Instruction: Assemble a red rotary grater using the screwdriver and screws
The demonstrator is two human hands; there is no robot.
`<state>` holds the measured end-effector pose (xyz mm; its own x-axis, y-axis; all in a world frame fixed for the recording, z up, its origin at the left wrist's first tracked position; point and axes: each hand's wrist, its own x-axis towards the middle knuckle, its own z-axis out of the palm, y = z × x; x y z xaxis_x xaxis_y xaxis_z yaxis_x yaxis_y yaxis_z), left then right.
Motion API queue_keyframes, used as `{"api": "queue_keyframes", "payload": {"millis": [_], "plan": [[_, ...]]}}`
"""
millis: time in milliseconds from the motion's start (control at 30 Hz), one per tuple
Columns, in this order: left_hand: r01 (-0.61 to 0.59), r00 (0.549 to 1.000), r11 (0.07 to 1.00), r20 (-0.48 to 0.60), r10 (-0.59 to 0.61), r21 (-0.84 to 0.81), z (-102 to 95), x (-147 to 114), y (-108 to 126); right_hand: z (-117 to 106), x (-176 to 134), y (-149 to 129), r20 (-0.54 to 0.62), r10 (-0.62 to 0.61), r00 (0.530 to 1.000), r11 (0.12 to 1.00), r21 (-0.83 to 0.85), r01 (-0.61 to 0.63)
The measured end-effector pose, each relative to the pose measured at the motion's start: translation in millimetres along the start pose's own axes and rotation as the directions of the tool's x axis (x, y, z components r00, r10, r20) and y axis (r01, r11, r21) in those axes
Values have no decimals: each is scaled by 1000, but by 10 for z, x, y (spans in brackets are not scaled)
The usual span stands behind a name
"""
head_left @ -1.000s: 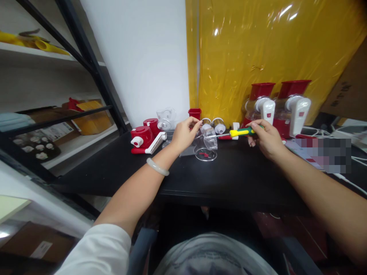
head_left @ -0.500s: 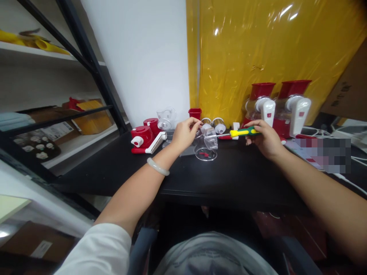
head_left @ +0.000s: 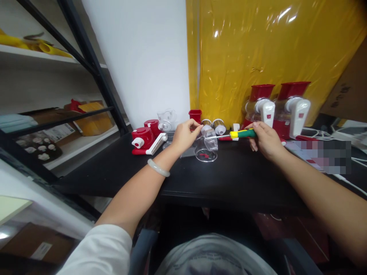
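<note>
My right hand (head_left: pixel 266 141) is closed on the back end of a green and yellow screwdriver (head_left: pixel 243 133). The screwdriver lies nearly level, its metal shaft pointing left into the open side tube of a clear plastic grater housing (head_left: pixel 211 142). The housing stands on its round base on the black table (head_left: pixel 229 175), with small red pieces visible at the base. My left hand (head_left: pixel 185 134) is closed in a pinch at the housing's upper left side; its fingertips partly hide the contact. The shaft's tip is hard to make out through the plastic.
Red grater parts with a white-and-red crank (head_left: pixel 156 143) lie left. Behind are a clear part (head_left: pixel 166 118), a red hopper (head_left: pixel 195 114) and metal grating drums (head_left: pixel 219 126). Two assembled graters (head_left: pixel 295 107) stand right, near white cables (head_left: pixel 352 187). A shelf rack (head_left: pixel 94 72) borders the left.
My right hand has shifted its grip toward the rear of the screwdriver handle, with the fingers rearranged. The screwdriver's shaft shows more clearly. My left hand has hardly moved.
</note>
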<state>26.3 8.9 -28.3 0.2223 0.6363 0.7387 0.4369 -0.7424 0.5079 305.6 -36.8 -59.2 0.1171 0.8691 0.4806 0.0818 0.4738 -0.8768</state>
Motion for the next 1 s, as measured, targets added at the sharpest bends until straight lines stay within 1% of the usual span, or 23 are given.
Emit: {"api": "queue_keyframes", "payload": {"millis": [100,233,400,533,633,767,933,1000], "plan": [[2,1000,999,-13,-1,35,3,1,-6,3,-1,-7,0,11,1000,1000,-16,-11],[0,1000,999,7,0,32,-2,0,-6,-1,26,11,7,46,999,993,108,-47],[-54,998,997,35,52,64,-20,-1,18,-16,46,23,24,20,1000,984,177,-24],[-47,999,998,25,46,43,-3,5,-1,1,35,11,20,22,1000,984,176,-25],[-20,1000,1000,-13,21,14,13,3,-23,21,31,17,2,34,999,983,183,-34],[8,999,994,-52,-3,109,-1,-12,1,30,69,65,-23,65,998,984,167,-60],[-39,998,977,-36,47,210,-37,-31,60,72,185,85,-48,95,994,995,39,-93],[-49,998,971,-29,58,234,-43,-32,63,107,244,61,-75,151,986,988,30,-149]]}}
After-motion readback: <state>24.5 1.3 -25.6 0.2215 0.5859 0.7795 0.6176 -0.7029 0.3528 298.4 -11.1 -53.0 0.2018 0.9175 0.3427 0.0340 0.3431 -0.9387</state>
